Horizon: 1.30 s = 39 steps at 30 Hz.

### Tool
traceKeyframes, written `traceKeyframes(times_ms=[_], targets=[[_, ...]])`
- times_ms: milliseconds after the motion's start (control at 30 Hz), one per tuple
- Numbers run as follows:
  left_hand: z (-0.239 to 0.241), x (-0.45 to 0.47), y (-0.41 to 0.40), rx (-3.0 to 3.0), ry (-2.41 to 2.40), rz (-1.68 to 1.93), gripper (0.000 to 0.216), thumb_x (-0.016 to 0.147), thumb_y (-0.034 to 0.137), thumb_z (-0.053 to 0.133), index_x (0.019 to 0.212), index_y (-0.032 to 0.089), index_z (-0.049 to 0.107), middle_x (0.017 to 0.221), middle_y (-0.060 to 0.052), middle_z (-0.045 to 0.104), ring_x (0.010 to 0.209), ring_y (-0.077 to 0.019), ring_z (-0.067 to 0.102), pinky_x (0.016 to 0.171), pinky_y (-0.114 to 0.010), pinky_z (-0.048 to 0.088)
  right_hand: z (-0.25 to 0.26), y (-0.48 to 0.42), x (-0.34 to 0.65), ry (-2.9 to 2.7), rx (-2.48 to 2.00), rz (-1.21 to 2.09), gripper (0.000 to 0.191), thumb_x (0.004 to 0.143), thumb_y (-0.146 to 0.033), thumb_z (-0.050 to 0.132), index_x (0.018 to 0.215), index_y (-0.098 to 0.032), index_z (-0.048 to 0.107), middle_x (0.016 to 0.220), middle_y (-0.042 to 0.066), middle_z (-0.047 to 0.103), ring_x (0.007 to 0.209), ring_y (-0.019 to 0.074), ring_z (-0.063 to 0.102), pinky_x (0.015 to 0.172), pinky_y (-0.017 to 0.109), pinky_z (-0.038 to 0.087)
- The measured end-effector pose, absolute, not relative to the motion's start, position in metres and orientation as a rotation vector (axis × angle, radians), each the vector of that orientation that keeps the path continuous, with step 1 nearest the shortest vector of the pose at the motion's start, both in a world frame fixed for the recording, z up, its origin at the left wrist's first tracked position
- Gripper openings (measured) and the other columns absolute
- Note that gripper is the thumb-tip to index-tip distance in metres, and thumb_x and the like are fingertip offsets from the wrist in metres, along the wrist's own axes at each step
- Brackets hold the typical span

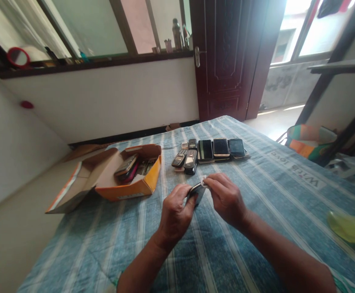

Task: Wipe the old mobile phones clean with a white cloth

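My left hand (177,209) grips a dark mobile phone (199,195) by its edge, tilted above the striped cloth. Pinched in my right hand (226,197) is a small white tissue (204,182), which touches the phone's upper end. Just beyond, several old keypad phones (190,159) lie grouped together. To their right, larger touchscreen phones (221,147) rest side by side, seemingly stacked on others. An open orange cardboard box (134,190) on the left holds more phones (127,167), one with a pinkish edge.
Blue striped cloth (110,244) covers the surface under everything. The box's lid (79,183) folds out to the left. A yellow translucent item (349,228) lies at the right edge. Behind stand a white wall and a dark red door (226,57); a colourful bag (311,140) is at the right.
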State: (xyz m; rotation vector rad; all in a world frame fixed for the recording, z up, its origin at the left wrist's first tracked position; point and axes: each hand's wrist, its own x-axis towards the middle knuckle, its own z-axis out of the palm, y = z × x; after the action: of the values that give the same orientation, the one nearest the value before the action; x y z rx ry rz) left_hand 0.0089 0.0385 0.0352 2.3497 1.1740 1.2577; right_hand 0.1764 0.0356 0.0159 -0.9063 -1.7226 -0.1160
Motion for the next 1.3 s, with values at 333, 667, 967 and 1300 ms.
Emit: traceKeyframes(times_ms=[333, 667, 967, 1300], targets=[[0.031, 0.016, 0.044, 2.257, 1.045, 1.385, 0.014, 0.089, 0.021, 0.052, 0.091, 0.017, 0.065, 0.085, -0.005, 0.068, 0.08, -0.016, 0.064, 0.076, -0.026, 0.052, 0.033, 0.023, 0.156, -1.913, -0.843, -0.334, 0.026, 0.093, -0.008, 0.041, 0.099, -0.015, 0.066, 0.095, 0.012, 0.064, 0.101, 0.0244, 0.057, 0.083, 0.038, 0.053], [0.026, 0.003, 0.054, 2.123, 1.123, 1.299, 0.012, 0.086, 0.025, 0.059, 0.088, 0.016, 0.068, 0.085, -0.005, 0.067, 0.076, -0.0155, 0.064, 0.073, -0.026, 0.053, 0.02, 0.049, 0.172, -1.721, -0.971, -0.067, 0.024, 0.092, -0.009, 0.043, 0.094, -0.017, 0.067, 0.087, 0.008, 0.065, 0.082, 0.0182, 0.059, 0.075, 0.032, 0.052], [0.03, 0.005, 0.047, 2.236, 1.117, 1.319, 0.012, 0.088, 0.023, 0.056, 0.089, 0.017, 0.066, 0.085, -0.005, 0.068, 0.078, -0.0161, 0.064, 0.074, -0.027, 0.052, 0.033, 0.028, 0.154, -1.881, -0.901, -0.288, 0.03, 0.094, -0.01, 0.038, 0.09, -0.014, 0.067, 0.09, 0.013, 0.064, 0.094, 0.0243, 0.058, 0.08, 0.038, 0.053], [0.032, 0.003, 0.047, 2.27, 1.138, 1.3, 0.009, 0.085, 0.021, 0.059, 0.085, 0.017, 0.066, 0.081, -0.003, 0.067, 0.073, -0.015, 0.064, 0.07, -0.025, 0.052, 0.02, 0.041, 0.163, -1.595, -0.968, 0.135, 0.026, 0.089, -0.009, 0.045, 0.091, -0.017, 0.069, 0.088, 0.008, 0.067, 0.083, 0.0179, 0.061, 0.076, 0.031, 0.052]])
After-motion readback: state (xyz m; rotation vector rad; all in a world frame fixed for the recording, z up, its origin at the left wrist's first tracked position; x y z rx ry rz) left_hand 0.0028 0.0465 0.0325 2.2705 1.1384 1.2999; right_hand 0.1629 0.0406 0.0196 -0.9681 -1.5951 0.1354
